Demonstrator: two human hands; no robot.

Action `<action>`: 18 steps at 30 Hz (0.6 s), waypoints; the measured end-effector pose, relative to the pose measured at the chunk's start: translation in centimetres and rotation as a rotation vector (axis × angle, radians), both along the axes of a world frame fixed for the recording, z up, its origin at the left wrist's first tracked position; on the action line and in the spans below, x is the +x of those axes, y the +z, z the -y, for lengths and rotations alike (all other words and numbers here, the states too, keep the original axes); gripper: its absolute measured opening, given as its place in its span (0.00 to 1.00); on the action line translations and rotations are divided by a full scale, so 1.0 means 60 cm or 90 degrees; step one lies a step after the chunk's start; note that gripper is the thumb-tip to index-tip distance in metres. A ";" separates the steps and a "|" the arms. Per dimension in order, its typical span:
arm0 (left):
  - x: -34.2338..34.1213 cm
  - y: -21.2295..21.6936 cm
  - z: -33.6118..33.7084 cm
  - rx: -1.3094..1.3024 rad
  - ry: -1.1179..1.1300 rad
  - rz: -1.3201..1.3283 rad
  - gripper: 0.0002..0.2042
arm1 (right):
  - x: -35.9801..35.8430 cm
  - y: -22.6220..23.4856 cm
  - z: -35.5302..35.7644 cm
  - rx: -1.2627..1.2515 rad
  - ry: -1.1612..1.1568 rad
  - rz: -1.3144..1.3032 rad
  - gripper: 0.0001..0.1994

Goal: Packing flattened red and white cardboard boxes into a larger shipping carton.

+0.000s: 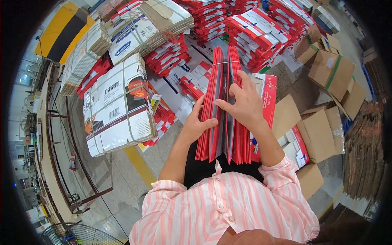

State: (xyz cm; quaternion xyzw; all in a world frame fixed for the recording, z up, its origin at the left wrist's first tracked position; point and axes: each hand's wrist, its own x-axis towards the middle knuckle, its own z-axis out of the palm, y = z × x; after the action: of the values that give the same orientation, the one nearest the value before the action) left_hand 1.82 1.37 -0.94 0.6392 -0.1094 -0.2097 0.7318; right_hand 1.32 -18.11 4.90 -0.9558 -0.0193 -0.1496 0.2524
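A tied stack of flattened red cartons [228, 106] stands on edge at the centre of the view, resting against the person's lap and running up toward twelve o'clock, with a thin white band around its far end. The left hand [197, 122], at about nine o'clock of the stack, has its fingers pushed between the sheets with the thumb curled against the red face. The right hand [244, 104] lies over the top edges, fingers spread, the forefinger and thumb parting sheets near a grey inner face. At ten o'clock sits a strapped white bundle [118, 107] with red and black print and a barcode label. At eleven o'clock lies a brown-and-white strapped bundle [149, 26] with blue lettering. Red and white stacks [263, 34] fill one o'clock. Brown cardboard boxes [331, 71] with green tape lie at two o'clock. A yellow floor stripe [139, 163] runs at seven o'clock.
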 end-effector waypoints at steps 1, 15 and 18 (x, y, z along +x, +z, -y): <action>0.000 0.001 0.000 0.000 0.001 0.000 0.47 | -0.001 0.000 0.000 0.004 0.005 0.010 0.17; 0.004 -0.007 -0.013 0.003 0.016 0.022 0.40 | -0.005 -0.017 0.017 0.151 -0.014 0.052 0.10; 0.003 -0.009 -0.012 0.017 0.009 0.019 0.40 | -0.006 -0.023 0.020 0.102 0.032 0.064 0.08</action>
State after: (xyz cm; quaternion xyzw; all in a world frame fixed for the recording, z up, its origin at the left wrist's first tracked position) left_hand 2.02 2.07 -1.50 0.6527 -0.1127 -0.1965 0.7230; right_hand 0.94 -19.33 3.55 -0.9231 -0.0437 -0.1921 0.3302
